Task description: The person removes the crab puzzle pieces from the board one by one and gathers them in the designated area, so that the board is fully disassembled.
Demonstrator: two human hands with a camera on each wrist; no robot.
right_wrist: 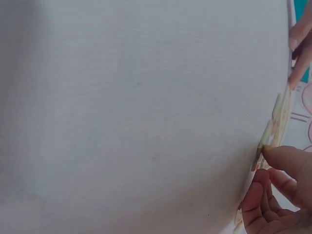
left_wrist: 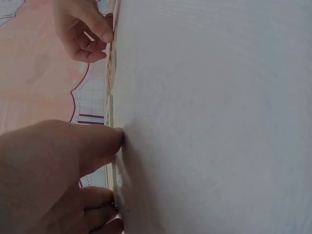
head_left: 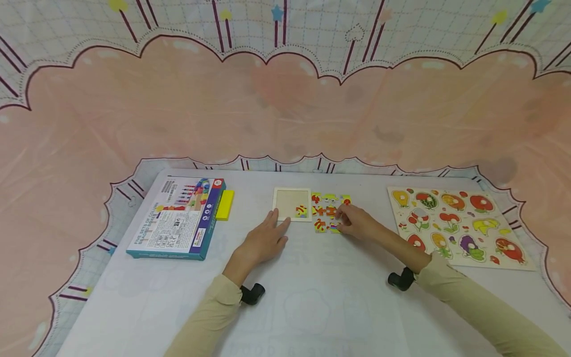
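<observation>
A small pale puzzle tray (head_left: pixel 292 189) lies at the middle of the table, with one colourful puzzle piece (head_left: pixel 301 211) in its lower right corner. My left hand (head_left: pixel 263 240) rests its extended fingers and thumb on the tray's near left edges. Directly right of the tray, several loose jigsaw pieces (head_left: pixel 318 211) in red, orange and yellow lie in rows. At the right side of these rows my right hand (head_left: pixel 359 222) pinches a puzzle piece (right_wrist: pixel 263 139) between thumb and fingers; the fingers partly cover it in the head view.
On the left lies a boxed toy set (head_left: pixel 174 218), with a yellow block (head_left: pixel 225 205) beside it. A large fruit puzzle board (head_left: pixel 461 225) is on the right, partly under my right forearm. A white sheet (head_left: pixel 303 307) covers the table; a peach patterned curtain (head_left: pixel 285 119) hangs behind.
</observation>
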